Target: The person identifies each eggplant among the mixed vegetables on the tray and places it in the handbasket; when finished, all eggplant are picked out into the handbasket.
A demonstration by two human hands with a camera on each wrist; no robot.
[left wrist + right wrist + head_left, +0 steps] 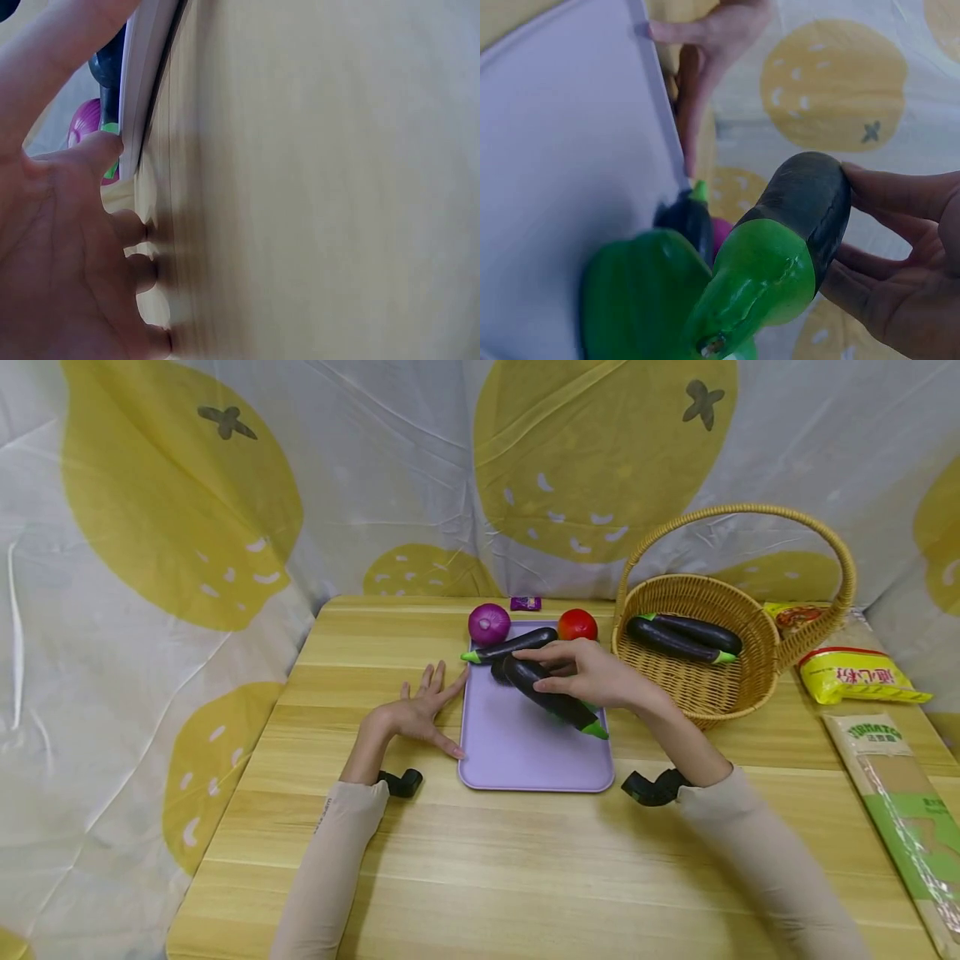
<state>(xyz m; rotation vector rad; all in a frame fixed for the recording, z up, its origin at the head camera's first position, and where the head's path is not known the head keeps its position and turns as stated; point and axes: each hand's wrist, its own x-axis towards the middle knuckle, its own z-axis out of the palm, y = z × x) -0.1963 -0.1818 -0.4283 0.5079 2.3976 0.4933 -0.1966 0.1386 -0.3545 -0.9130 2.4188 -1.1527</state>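
My right hand (592,672) pinches a dark eggplant (551,697) between thumb and fingers, tilted over the lilac tray (525,768). Its green stem end (761,277) faces the right wrist camera. Under it, a green bell pepper (641,296) shows in the right wrist view, mostly hidden from the head. Another eggplant (517,645) lies across the tray's far end, with a dark rounded thing (498,672) partly covered beside it. My left hand (412,714) has its fingers spread; thumb and forefinger touch the tray's left edge, while the other fingertips (142,271) rest on the table.
A purple onion (489,624) and a red tomato (577,625) are at the tray's far corners, a small purple packet (525,603) behind. On the right stands a tall-handled wicker basket (693,693) holding two eggplants (682,639), beside a yellow bag (855,677) and a long green-and-clear packet (900,802).
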